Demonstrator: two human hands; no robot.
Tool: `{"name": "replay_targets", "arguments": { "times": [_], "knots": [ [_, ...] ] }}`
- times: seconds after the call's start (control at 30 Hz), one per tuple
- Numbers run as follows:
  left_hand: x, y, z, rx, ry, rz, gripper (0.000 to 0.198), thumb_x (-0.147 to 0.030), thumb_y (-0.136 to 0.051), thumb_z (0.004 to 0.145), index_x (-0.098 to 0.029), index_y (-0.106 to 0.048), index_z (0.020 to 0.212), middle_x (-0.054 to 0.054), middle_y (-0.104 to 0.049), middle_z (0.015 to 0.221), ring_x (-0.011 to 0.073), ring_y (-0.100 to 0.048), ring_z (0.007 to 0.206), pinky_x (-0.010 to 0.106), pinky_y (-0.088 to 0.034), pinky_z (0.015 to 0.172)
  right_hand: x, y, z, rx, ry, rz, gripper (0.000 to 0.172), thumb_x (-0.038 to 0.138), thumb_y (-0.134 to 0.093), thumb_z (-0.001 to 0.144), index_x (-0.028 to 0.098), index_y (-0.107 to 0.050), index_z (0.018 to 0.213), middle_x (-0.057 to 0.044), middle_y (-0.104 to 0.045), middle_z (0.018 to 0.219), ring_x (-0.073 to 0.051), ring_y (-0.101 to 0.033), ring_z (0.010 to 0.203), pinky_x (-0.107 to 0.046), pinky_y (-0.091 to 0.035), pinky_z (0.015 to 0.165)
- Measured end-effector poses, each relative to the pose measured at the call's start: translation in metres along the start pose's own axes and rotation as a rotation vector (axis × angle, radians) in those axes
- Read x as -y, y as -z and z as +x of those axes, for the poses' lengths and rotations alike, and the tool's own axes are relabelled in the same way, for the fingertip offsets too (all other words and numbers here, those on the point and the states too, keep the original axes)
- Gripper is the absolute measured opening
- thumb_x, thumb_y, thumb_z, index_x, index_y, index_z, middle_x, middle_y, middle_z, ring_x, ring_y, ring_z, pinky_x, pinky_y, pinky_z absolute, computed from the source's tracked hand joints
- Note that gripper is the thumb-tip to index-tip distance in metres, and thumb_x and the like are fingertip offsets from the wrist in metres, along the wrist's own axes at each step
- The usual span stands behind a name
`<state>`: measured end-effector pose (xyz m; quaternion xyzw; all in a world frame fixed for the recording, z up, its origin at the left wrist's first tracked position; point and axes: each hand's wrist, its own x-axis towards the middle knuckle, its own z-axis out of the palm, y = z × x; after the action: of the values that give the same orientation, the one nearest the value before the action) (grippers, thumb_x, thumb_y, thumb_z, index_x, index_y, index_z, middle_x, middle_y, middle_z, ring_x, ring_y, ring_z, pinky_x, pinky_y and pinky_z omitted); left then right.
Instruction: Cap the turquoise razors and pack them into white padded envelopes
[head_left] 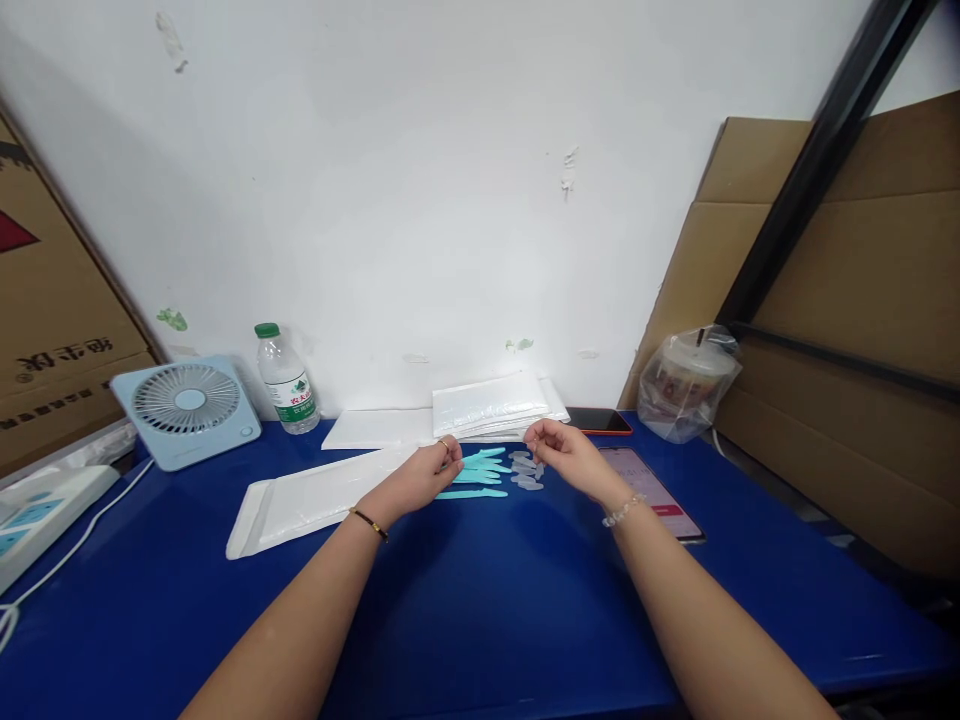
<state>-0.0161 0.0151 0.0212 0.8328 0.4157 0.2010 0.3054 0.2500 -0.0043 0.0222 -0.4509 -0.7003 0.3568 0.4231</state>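
1. The left hand covers the ends of some teal pieces.
2. Whether the right hand pinches a clear piece is too small to tell.
3. The picture's left edge cuts off the power strip.

Both hands — left hand, right hand — hover over teal sticks and clear caps on the blue table.
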Motion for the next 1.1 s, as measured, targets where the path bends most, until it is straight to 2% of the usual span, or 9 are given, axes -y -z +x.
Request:
{"name": "replay_targets", "arguments": {
  "times": [0.07, 0.17, 0.3, 0.6, 0.8, 0.9, 1.03, 1.1],
  "knots": [
    [-0.004, 0.0, 0.0, -0.073, -0.033, 0.016, 0.039, -0.049, -0.029, 0.091, -0.019, -0.054, 0.09, 0.001, -0.059, 0.081, 0.0141, -0.051, 0.073, 0.027, -0.041, 0.069, 0.0, -0.004, 0.001, -0.027, -0.015, 0.021, 0.028, 0.042, -0.061, 0.076, 0.017, -0.055, 0.088, -0.001, -0.055, 0.075, -0.012, -0.054, 0.063, -0.025, -0.046, 0.06],
    [-0.009, 0.002, -0.001, -0.098, -0.044, 0.001, 0.048, -0.048, -0.02, 0.093, -0.02, -0.058, 0.088, 0.002, -0.059, 0.089, 0.0158, -0.052, 0.083, 0.028, -0.041, 0.077, 0.001, -0.007, 0.001, -0.055, -0.048, 0.083, 0.031, 0.047, -0.06, 0.077, 0.017, -0.055, 0.085, -0.001, -0.057, 0.071, -0.011, -0.054, 0.056, -0.025, -0.046, 0.054],
    [-0.012, 0.002, -0.001, -0.067, -0.088, 0.09, 0.04, -0.044, -0.024, 0.092, -0.02, -0.054, 0.083, 0.001, -0.057, 0.08, 0.0151, -0.05, 0.075, 0.026, -0.041, 0.072, 0.003, -0.011, 0.001, -0.065, -0.066, 0.162, 0.035, 0.052, -0.056, 0.078, 0.017, -0.054, 0.081, 0.0, -0.058, 0.066, -0.009, -0.052, 0.047, -0.023, -0.044, 0.048],
    [-0.011, -0.003, 0.001, -0.047, -0.143, 0.219, 0.033, -0.037, -0.03, 0.092, -0.019, -0.051, 0.074, 0.0, -0.052, 0.07, 0.0136, -0.046, 0.066, 0.025, -0.037, 0.065, -0.002, -0.021, 0.001, -0.033, -0.033, 0.18, 0.032, 0.048, -0.056, 0.081, 0.017, -0.056, 0.086, 0.0, -0.059, 0.068, -0.009, -0.053, 0.05, -0.022, -0.043, 0.049],
    [-0.022, -0.007, -0.001, -0.015, -0.172, 0.174, 0.033, -0.035, -0.031, 0.092, -0.019, -0.052, 0.073, -0.002, -0.052, 0.068, 0.0121, -0.045, 0.064, 0.023, -0.034, 0.062, 0.005, -0.03, -0.003, 0.096, -0.061, 0.203, 0.033, 0.048, -0.055, 0.08, 0.017, -0.055, 0.088, 0.0, -0.059, 0.07, -0.009, -0.055, 0.051, -0.022, -0.045, 0.051],
    [-0.024, -0.009, -0.003, 0.033, -0.151, 0.144, 0.032, -0.035, -0.035, 0.09, -0.018, -0.056, 0.073, -0.001, -0.056, 0.071, 0.0125, -0.048, 0.066, 0.023, -0.035, 0.062, 0.005, -0.025, -0.004, 0.176, -0.077, 0.092, 0.03, 0.046, -0.051, 0.084, 0.016, -0.056, 0.087, -0.002, -0.062, 0.072, -0.01, -0.058, 0.054, -0.021, -0.043, 0.05],
    [-0.025, -0.014, -0.004, 0.15, -0.129, 0.17, 0.024, -0.033, -0.046, 0.084, -0.018, -0.063, 0.075, 0.001, -0.063, 0.075, 0.0135, -0.053, 0.07, 0.023, -0.036, 0.063, -0.004, -0.006, -0.003, 0.084, -0.011, -0.345, 0.021, 0.033, -0.05, 0.084, 0.017, -0.06, 0.078, -0.002, -0.062, 0.07, -0.012, -0.056, 0.059, -0.022, -0.04, 0.054],
    [-0.024, -0.017, -0.005, 0.207, -0.106, 0.196, 0.022, -0.034, -0.049, 0.082, -0.019, -0.065, 0.077, 0.0, -0.063, 0.074, 0.0131, -0.053, 0.067, 0.023, -0.035, 0.059, -0.01, 0.001, -0.002, 0.099, -0.004, -0.537, 0.012, 0.025, -0.056, 0.078, 0.017, -0.062, 0.073, -0.002, -0.063, 0.069, -0.013, -0.056, 0.063, -0.023, -0.039, 0.057]
  ]
}}
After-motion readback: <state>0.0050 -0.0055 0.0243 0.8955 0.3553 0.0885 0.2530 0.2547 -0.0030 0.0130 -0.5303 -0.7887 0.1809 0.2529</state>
